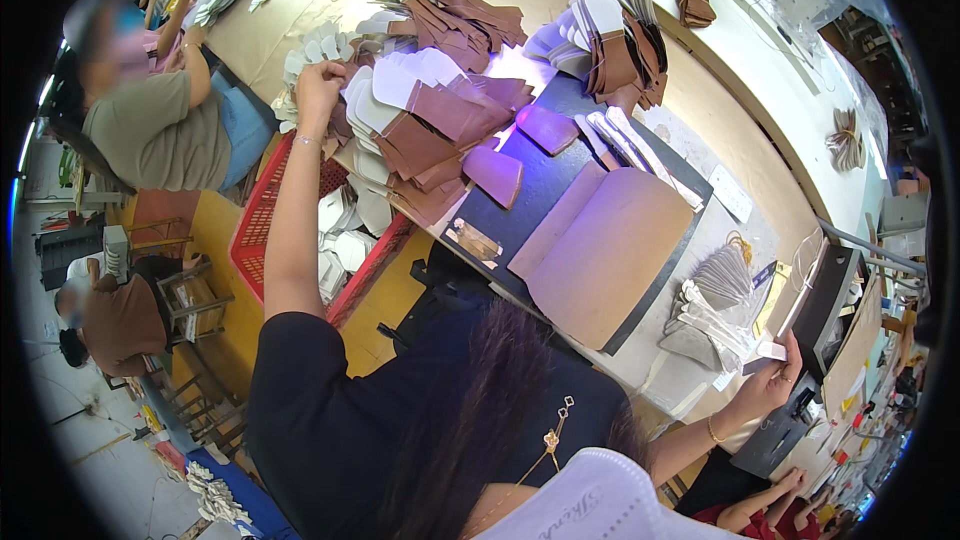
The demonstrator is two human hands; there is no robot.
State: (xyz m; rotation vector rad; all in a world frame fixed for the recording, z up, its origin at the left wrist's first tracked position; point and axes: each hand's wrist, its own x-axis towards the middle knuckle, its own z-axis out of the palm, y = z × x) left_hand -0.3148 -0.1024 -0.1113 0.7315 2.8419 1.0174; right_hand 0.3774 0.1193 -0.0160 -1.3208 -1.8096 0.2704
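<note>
— Where's your left hand?

— My left hand is stretched far out, fingers curled onto the white cut pieces stacked beside the brown leather pieces on the dark work mat.

— And the right?

— My right hand is near me on the right, pinching a small white tag just beside the grey machine.

— Anything under the left arm?

— A red basket with more white pieces.

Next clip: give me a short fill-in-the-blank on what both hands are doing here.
The left hand reaches the stacked ____ and white cut pieces.
The right hand holds a small ____ tag.
A ____ basket sits below the left arm.
Missing: brown; white; red
</note>
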